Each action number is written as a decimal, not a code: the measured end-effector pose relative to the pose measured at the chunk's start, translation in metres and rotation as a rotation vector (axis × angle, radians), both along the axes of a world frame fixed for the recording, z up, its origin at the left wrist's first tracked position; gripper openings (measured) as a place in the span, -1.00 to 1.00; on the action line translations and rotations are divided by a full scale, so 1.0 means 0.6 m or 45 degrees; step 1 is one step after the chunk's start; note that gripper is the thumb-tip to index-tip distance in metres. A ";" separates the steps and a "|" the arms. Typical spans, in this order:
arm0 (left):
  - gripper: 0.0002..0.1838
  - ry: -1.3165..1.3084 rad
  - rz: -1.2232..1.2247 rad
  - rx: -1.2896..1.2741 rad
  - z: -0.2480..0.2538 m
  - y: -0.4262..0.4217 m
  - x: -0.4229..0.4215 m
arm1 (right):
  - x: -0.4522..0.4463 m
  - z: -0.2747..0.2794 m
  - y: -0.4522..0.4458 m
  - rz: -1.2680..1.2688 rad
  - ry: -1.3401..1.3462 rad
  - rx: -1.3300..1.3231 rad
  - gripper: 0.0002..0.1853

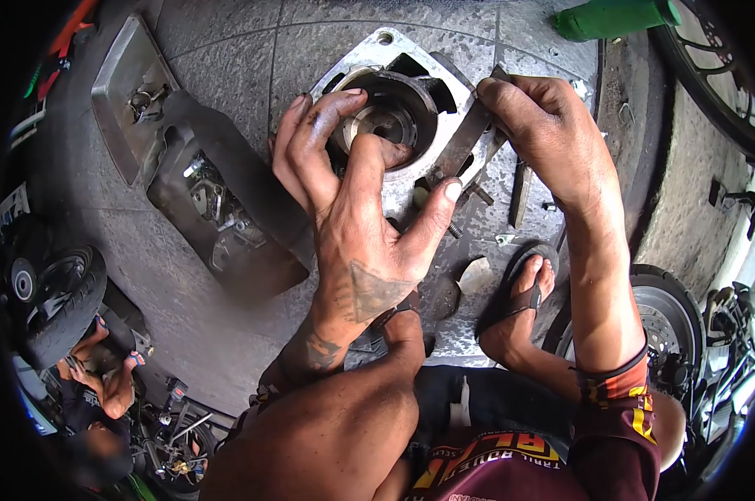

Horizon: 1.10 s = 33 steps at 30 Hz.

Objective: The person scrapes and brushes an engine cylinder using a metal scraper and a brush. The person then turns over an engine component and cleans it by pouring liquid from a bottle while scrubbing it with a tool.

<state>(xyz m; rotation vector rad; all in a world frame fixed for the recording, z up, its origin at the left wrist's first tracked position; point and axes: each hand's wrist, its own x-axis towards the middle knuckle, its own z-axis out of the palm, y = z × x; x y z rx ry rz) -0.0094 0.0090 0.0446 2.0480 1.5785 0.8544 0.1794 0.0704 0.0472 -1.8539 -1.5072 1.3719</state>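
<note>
On the tiled floor [227, 71] in the head view, the casting [450, 71] is lying under the left hand [365, 213], which is gripping its bore [425, 125], while the right hand [544, 125] is pinching the blade [464, 138], its long axis slanting lower-left across the casting's edge.

Floor [219, 58]: paved in grey tiles, divided by dark joints and mottled with stains.
Concrete strip [695, 188]: laid along the right, beyond the tiling.
Right side: occupied by a dark wheel [685, 90] above and a disc-fitted wheel [660, 316] below.
Left side: a thick black tyre [52, 332] is seen.
Light: bright patches are shown at both edges.
</note>
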 end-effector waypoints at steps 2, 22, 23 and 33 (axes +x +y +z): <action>-0.55 -0.028 -0.005 -0.002 -0.002 0.001 0.000 | 0.000 0.002 -0.002 -0.011 0.000 -0.005 -0.57; -0.55 0.006 0.028 0.037 -0.003 -0.002 0.003 | 0.013 -0.009 -0.001 0.006 0.027 0.008 -0.53; -0.55 0.057 0.035 0.050 -0.002 -0.001 0.003 | 0.014 -0.007 0.002 0.004 0.027 0.011 -0.53; -0.58 0.025 0.050 0.046 -0.006 -0.001 0.005 | 0.010 -0.008 0.010 0.091 -0.109 0.037 -0.51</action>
